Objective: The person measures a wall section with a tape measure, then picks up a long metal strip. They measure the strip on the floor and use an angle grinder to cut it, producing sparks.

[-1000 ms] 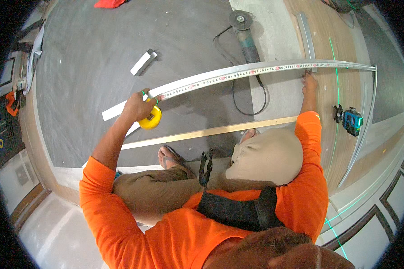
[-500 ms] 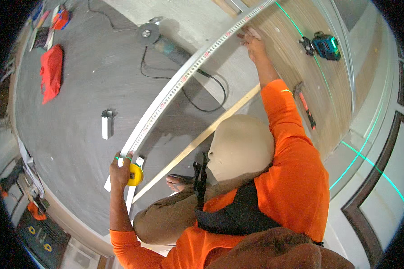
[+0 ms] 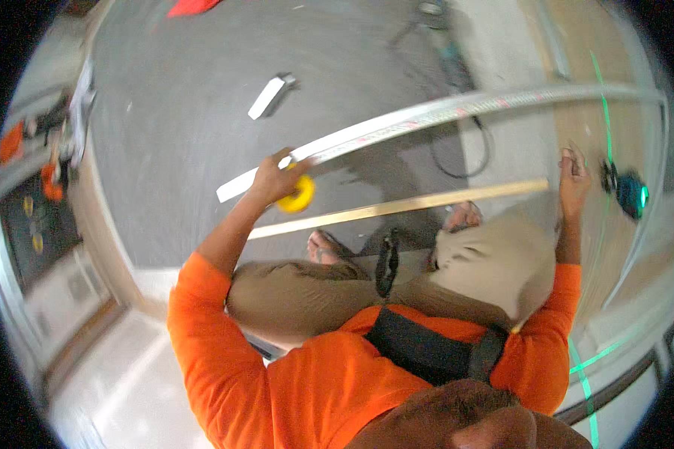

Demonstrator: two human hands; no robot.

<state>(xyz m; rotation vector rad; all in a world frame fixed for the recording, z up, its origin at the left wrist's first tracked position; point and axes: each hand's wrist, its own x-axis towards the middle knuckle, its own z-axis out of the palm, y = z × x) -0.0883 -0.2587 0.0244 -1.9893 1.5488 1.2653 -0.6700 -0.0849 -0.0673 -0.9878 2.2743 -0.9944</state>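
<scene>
While my left hand [image 3: 271,179] grips the yellow tape measure [image 3: 296,196] against the long metal rail [image 3: 442,114], its blade lies stretched along that rail. Below the rail's far end, my right hand [image 3: 574,176] hangs half open, holding nothing, so marking looks undone

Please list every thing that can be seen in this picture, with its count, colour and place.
tape measure: one, yellow, in the left hand
metal strip: one, silver, long, across the grey floor
wooden strip: one, pale, on the floor before the knees
small block: one, white, on the floor farther out
laser level: one, teal, at the right, with green lines
cable: one, black, looped beyond the strips
cloth: one, red, top edge
left hand: on the tape measure
right hand: raised, empty, near the wooden strip's end
</scene>
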